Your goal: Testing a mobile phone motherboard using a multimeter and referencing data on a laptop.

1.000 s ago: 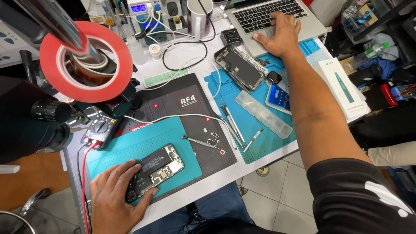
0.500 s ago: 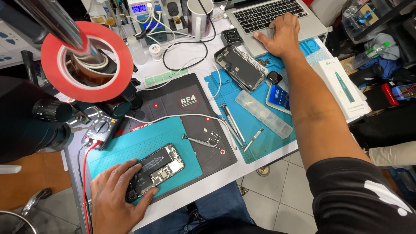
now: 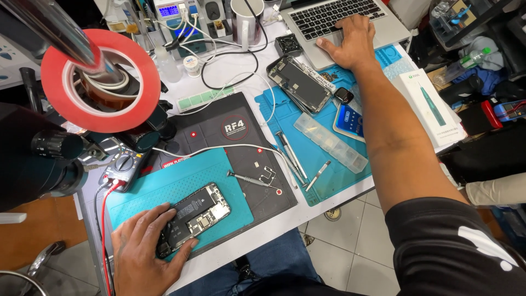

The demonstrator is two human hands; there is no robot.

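My left hand [image 3: 143,246] rests at the near left edge of the bench, fingers and thumb around the lower end of an opened phone [image 3: 196,215] that lies with its insides showing on a teal mat [image 3: 164,189]. My right hand [image 3: 349,41] is stretched far across the bench, lying flat with fingers apart on the trackpad area of a silver laptop [image 3: 334,16]. Just left of my right forearm lies a detached phone screen [image 3: 301,82], dark side up on a blue mat [image 3: 323,164].
A red tape roll [image 3: 60,104] hangs on a microscope arm at upper left. Screwdrivers and tweezers [image 3: 290,156], a clear parts box [image 3: 330,142], a black mat [image 3: 235,148], a white cable [image 3: 219,148], a mug [image 3: 245,22], a multimeter [image 3: 123,167] with red lead and a white box [image 3: 430,107] crowd the bench.
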